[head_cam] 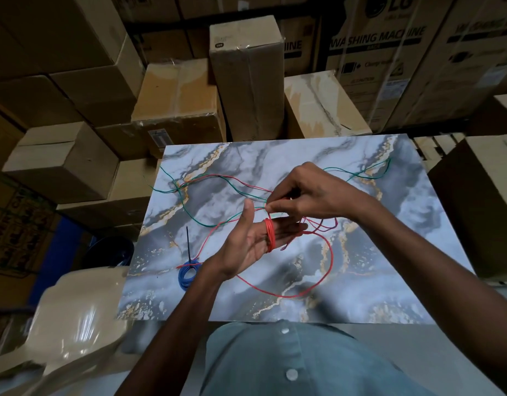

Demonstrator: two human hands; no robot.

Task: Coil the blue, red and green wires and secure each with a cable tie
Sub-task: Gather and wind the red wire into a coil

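Red thin wire is getting coiled: you're wrapping it round your flat-open left hand above the marble-patterned board, right hand pinching the strand. Next you're needing more loops, then a tie.

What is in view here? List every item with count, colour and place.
blue wire: one, blue, coiled on the marble board's near-left part
cable tie: one, black, at the blue coil, tail pointing away
red wire: one, red, several turns round the left fingers, the rest looping loose on the board
green wire: one, green, uncoiled across the far half
marble board: one, grey-white with gold veins, centre
cardboard boxes: many, brown, stacked behind and at both sides
shirt: one, grey-green, bottom edge
left hand: palm up, fingers straight
right hand: pinches the red wire
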